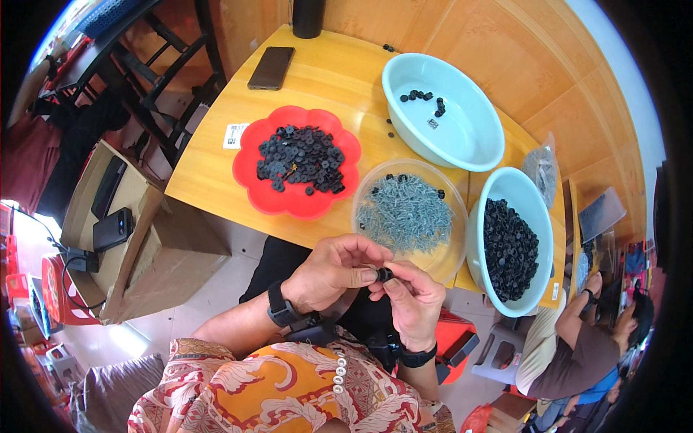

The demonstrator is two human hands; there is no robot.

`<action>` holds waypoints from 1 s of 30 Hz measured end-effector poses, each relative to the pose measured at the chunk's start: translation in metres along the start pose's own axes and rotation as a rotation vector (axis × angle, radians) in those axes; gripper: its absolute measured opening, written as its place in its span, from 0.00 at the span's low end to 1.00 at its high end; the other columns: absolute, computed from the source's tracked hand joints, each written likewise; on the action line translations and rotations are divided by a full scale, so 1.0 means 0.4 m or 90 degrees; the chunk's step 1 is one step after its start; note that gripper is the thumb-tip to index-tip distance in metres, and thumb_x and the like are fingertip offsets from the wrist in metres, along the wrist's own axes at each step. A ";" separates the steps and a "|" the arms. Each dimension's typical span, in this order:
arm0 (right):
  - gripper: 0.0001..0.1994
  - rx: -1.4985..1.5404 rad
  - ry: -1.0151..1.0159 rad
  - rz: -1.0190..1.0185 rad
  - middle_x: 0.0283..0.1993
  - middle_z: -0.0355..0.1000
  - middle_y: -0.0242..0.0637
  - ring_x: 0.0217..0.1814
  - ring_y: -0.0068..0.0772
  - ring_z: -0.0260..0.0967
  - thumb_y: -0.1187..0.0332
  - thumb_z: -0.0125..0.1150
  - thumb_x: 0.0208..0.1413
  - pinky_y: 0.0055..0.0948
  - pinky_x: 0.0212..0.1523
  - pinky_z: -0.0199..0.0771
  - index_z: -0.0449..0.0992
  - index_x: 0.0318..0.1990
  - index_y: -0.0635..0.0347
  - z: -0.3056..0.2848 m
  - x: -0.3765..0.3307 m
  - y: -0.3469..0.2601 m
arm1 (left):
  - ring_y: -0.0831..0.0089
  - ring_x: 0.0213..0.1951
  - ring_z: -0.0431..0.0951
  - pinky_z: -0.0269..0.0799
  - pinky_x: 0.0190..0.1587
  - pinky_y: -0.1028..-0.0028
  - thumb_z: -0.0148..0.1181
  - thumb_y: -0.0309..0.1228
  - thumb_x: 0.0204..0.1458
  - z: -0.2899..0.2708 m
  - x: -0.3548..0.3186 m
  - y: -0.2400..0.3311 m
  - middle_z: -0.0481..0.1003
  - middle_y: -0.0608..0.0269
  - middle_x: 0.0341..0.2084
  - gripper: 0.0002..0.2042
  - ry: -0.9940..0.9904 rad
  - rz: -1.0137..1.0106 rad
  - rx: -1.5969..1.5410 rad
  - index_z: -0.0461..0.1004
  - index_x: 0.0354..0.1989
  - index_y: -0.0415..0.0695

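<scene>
Both hands meet low in the middle of the view, just off the table's [209, 173] near edge. The left hand [328, 278] is curled, fingertips pinched onto a small black part [385, 274], and the right hand [413, 303] pinches the same part from the other side with thumb and forefinger. So the part sits right between the two sets of fingertips, touching both. Can't tell if there's a screw in it, too small.

From the hands:
- At 12 o'clock, just beyond the fingers, a clear bowl [447, 249] full of grey screws [404, 214].
- At 1–2 o'clock, a pale blue bowl [543, 238] piled with black parts [509, 249].
- At 11 o'clock, a red scalloped plate [253, 187] with a heap of black washers [302, 157].
- Further out at 12–1 o'clock, a second pale blue bowl [476, 137], nearly empty, just a few black bits inside.
- Way out at 11, a dark phone [271, 68] lying flat by the table's far edge.

A cardboard box [144, 245] sits on the floor at 9 o'clock. Another person [577, 346] is seated at 4 o'clock.
</scene>
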State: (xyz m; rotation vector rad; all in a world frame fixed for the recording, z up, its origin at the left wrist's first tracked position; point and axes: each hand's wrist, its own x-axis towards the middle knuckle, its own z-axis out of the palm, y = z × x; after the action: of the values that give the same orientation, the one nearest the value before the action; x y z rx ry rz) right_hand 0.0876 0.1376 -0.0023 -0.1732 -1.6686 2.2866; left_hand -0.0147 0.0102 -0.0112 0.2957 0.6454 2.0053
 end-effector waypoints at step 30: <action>0.11 -0.024 0.005 -0.052 0.38 0.68 0.40 0.34 0.29 0.70 0.76 0.53 0.53 0.24 0.36 0.73 0.67 0.44 0.68 0.021 -0.005 -0.010 | 0.72 0.35 0.72 0.69 0.33 0.74 0.57 0.25 0.48 0.002 0.003 -0.026 0.67 0.49 0.48 0.13 -0.046 0.040 -0.006 0.71 0.43 0.38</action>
State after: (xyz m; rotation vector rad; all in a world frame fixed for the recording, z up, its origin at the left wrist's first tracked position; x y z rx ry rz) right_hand 0.0879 0.1305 0.0040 -0.1203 -1.6841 2.1937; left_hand -0.0073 0.0153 -0.0164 0.3848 0.5883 2.0468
